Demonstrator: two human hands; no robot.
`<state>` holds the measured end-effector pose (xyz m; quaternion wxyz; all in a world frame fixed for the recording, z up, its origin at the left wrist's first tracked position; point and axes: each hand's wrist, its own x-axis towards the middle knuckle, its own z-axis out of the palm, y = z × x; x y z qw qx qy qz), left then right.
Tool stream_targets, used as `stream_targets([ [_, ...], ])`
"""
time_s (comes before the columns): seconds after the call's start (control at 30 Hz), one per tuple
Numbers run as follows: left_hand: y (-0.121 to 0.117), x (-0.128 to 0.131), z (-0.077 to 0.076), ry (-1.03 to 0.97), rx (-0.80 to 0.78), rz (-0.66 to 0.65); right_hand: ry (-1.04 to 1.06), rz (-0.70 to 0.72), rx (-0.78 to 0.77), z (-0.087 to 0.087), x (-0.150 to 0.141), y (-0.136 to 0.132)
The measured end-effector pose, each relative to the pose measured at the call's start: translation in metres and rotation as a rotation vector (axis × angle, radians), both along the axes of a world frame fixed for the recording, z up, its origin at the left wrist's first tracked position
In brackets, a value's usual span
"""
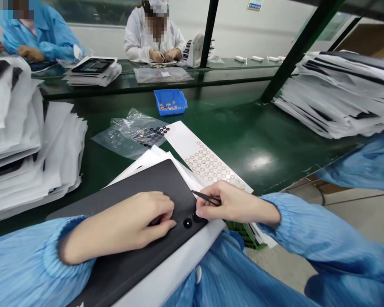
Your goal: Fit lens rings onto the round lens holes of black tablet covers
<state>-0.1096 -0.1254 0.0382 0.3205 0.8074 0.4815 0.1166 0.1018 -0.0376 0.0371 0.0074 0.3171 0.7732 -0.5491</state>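
Observation:
A black tablet-like panel (153, 179) lies at a slant before me on white sheets, with a round black lens-like piece (187, 223) near its right corner. My left hand (141, 219) rests on the panel with curled fingers, the thumb close to that round piece; what is under the fingers is hidden. Between the fingers of my right hand (222, 202) are black tweezers (206, 197), their tips pointing left over the panel's edge. My right fingertips are at a second dark round spot (196, 217) and partly cover it. Behind this hand lies a white strip (182, 138) with rows of gold-coloured rings (206, 162).
A clear plastic bag (115, 138) with black rings lies beyond the panel. A blue tray (171, 111) holds small gold-coloured parts. Stacks of wrapped panels stand left (60, 149) and right (336, 98). Two people sit across the green bench (237, 123).

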Motion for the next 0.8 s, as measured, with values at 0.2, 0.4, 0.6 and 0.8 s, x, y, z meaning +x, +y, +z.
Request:
stream_targets([
  [0.2,0.001,0.003,0.002,0.0,-0.005,0.003,0.036,-0.036,0.017,-0.005,0.001,-0.003],
  [0.4,0.001,0.004,0.001,-0.025,-0.011,0.017,-0.007,-0.037,0.092,-0.003,0.0,-0.007],
  [0.6,0.0,0.002,-0.004,-0.016,0.033,0.024,-0.017,0.01,0.189,0.0,-0.003,-0.007],
  [0.8,-0.003,0.008,-0.006,-0.029,0.208,0.031,0.247,-0.202,-0.039,-0.008,0.008,-0.004],
])
